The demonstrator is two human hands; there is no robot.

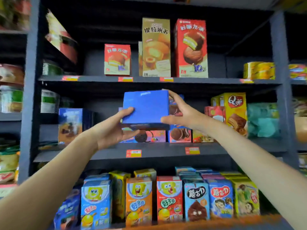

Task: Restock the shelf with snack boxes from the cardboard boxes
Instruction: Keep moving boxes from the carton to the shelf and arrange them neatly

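Note:
I hold a blue snack box [146, 107] in front of the middle shelf [159, 151], its plain blue face toward me. My left hand [114, 128] grips its lower left corner, thumb on the face and fingers underneath. My right hand [181, 112] holds its right side, fingers over the top right corner and thumb at the lower right. Behind and below the box, red-and-blue cookie boxes [179, 134] stand on the middle shelf. No cardboard box is in view.
The top shelf [149, 79] carries a small red pie box [117, 59], a tall gold box [156, 47] and a tall red box [191, 48]. A yellow box [234, 112] stands at the middle shelf's right. Cartoon snack boxes [138, 199] fill the bottom row.

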